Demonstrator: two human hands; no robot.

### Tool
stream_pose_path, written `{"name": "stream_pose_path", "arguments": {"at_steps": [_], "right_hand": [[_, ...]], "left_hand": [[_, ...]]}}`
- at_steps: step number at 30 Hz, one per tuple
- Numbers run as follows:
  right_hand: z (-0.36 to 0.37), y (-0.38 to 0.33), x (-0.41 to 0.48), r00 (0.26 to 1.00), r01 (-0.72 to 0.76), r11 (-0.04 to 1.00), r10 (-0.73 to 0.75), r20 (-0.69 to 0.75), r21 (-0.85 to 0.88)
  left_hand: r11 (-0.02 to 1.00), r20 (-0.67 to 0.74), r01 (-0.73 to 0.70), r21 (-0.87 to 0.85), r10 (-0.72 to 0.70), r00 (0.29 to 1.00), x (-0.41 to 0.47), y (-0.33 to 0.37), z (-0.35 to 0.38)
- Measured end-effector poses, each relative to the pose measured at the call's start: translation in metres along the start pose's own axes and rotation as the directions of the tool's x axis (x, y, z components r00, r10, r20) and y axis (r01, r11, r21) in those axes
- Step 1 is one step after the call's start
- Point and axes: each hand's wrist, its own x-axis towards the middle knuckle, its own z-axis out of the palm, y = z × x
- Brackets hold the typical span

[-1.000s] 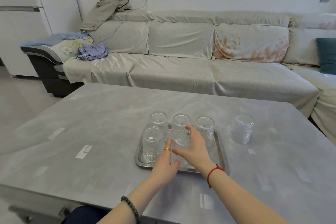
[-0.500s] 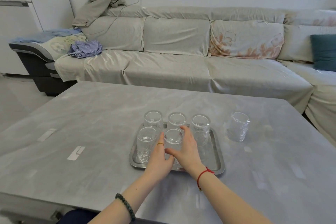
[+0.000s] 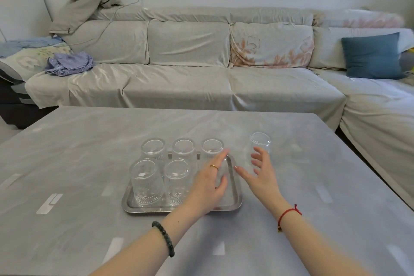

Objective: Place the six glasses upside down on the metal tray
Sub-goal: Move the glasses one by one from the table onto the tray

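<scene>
A metal tray point(image 3: 235, 195) lies on the grey table and carries several clear ribbed glasses, upside down: three in the back row point(image 3: 184, 149) and two in the front row point(image 3: 177, 180). One more glass point(image 3: 260, 144) stands on the table to the right of the tray. My left hand point(image 3: 209, 186) hovers open over the tray's bare front right corner. My right hand point(image 3: 259, 171) is open with fingers spread, just in front of the lone glass and holding nothing.
The grey table point(image 3: 67, 163) stretches wide on both sides of the tray. Behind it runs a long covered sofa point(image 3: 188, 83) with a blue cushion point(image 3: 371, 56) and loose clothes point(image 3: 69, 65) at the left.
Both hands have let go of the front middle glass on the tray. My right hand has moved right toward the lone glass; my left hand has shifted right over the tray's bare corner.
</scene>
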Motion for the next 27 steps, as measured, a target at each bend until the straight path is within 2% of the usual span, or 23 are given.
{"name": "stream_pose_path", "arguments": {"at_steps": [3, 9, 14, 17, 19, 22, 27], "right_hand": [[-0.028, 0.014, 0.012, 0.998, -0.049, 0.999, 0.049, -0.039, -0.009], [-0.057, 0.037, 0.052, 0.992, -0.120, 0.986, 0.116, -0.043, -0.114], [-0.051, 0.046, 0.088, 0.988, -0.145, 0.986, 0.149, 0.038, -0.085], [-0.042, 0.053, 0.104, 0.985, -0.166, 0.981, 0.170, 0.029, -0.105], [-0.039, 0.059, 0.109, 0.979, -0.197, 0.976, 0.201, 0.030, -0.095], [-0.040, 0.059, 0.108, 0.969, -0.237, 0.969, 0.241, 0.046, -0.076], [-0.044, 0.048, 0.086, 0.982, -0.183, 0.982, 0.185, 0.030, -0.048]], "left_hand": [[0.998, 0.110, 0.042, -0.043, -0.037, 0.993, 0.026, 0.006, 0.031], [0.948, 0.217, 0.278, -0.152, -0.242, 0.946, 0.092, 0.007, 0.080], [0.874, 0.235, 0.426, -0.233, -0.375, 0.897, 0.139, -0.001, 0.103], [0.827, 0.244, 0.500, -0.256, -0.445, 0.862, 0.153, -0.011, 0.115], [0.805, 0.201, 0.542, -0.239, -0.506, 0.839, 0.157, -0.019, 0.122], [0.817, 0.116, 0.551, -0.170, -0.539, 0.834, 0.156, -0.021, 0.125], [0.867, 0.026, 0.434, -0.245, -0.442, 0.897, 0.128, -0.010, 0.112]]}}
